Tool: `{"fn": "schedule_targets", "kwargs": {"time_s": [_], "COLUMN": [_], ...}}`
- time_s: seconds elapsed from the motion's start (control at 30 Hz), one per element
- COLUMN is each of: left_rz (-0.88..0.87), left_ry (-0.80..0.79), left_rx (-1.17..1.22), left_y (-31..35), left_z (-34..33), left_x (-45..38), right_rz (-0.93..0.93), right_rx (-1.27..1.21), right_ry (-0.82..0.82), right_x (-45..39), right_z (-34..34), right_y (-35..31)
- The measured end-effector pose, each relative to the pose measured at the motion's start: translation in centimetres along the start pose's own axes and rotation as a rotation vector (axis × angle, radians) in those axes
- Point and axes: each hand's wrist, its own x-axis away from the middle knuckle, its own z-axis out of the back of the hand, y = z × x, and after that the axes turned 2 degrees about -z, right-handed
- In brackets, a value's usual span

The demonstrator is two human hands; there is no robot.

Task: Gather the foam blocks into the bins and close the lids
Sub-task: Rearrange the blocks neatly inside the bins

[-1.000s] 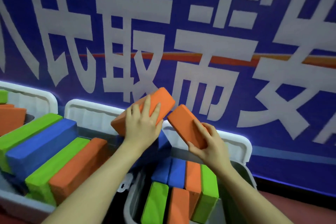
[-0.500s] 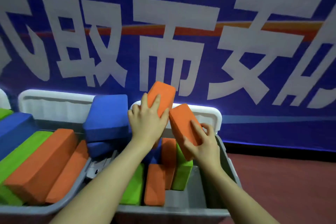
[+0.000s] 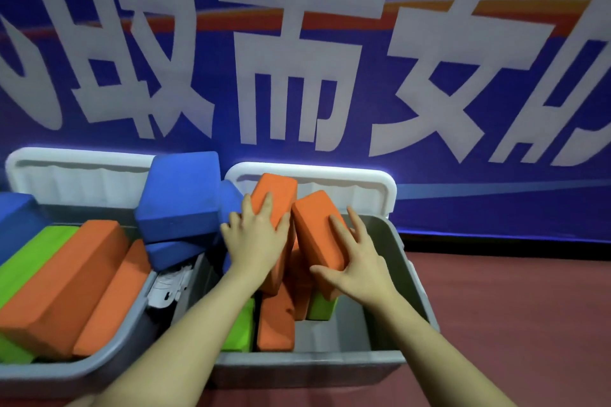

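Observation:
Two grey bins stand side by side against the wall. Over the right bin (image 3: 390,358) my left hand (image 3: 256,241) grips one orange foam block (image 3: 276,190) that stands on end. Beside it my right hand (image 3: 358,266) grips a second orange block (image 3: 315,225), tilted and low over the blocks inside. Orange and green blocks (image 3: 276,324) lie in the right bin's left half. The left bin (image 3: 99,370) is heaped with orange, green and blue blocks, and a big blue block (image 3: 180,198) sticks up at its right end. Both white lids (image 3: 370,182) stand open against the wall.
A blue banner wall with large white characters rises right behind the bins. Red floor (image 3: 515,324) stretches to the right of the right bin. A white latch part (image 3: 170,287) shows in the gap between the two bins.
Both hands have lowered their orange blocks into the right bin. The view has shifted right and drawn closer to that bin.

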Motion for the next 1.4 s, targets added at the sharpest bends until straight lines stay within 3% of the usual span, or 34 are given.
{"fn": "schedule_targets", "kwargs": {"time_s": [0.17, 0.3, 0.47, 0.7, 0.93, 1.1, 1.27, 1.4], "left_rz": [-0.134, -0.202, -0.245, -0.218, -0.196, -0.223, -0.245, -0.331], "left_ry": [-0.125, -0.19, -0.122, -0.16, -0.306, -0.295, -0.405, -0.454], "left_rx": [-0.139, -0.168, -0.148, -0.089, -0.166, -0.303, -0.116, -0.067], "left_y": [-0.2, -1.1, 1.3, 5.9, 5.6, 3.3, 1.0, 0.0], "left_z": [0.0, 0.4, 1.6, 0.5, -3.1, -4.3, -5.5, -7.1], "left_x": [-0.3, -0.7, 0.1, 2.4, 5.4, 6.2, 5.9, 7.1], "right_rz": [0.13, 0.136, 0.087, -0.016, -0.096, -0.027, -0.127, -0.098], "right_rx": [0.088, 0.112, 0.013, 0.182, 0.183, 0.102, 0.044, 0.051], "right_ry": [-0.123, -0.128, 0.12, 0.218, 0.134, 0.117, 0.062, 0.041], "right_x": [-0.7, -0.7, 0.3, 2.9, 4.8, 4.9, 4.8, 5.3], "right_z": [0.5, 0.6, 2.6, 5.1, 3.3, -0.5, -2.0, -3.5], "right_y": [0.7, 0.9, 1.0, 3.3, 3.9, 3.0, 4.1, 5.1]}}
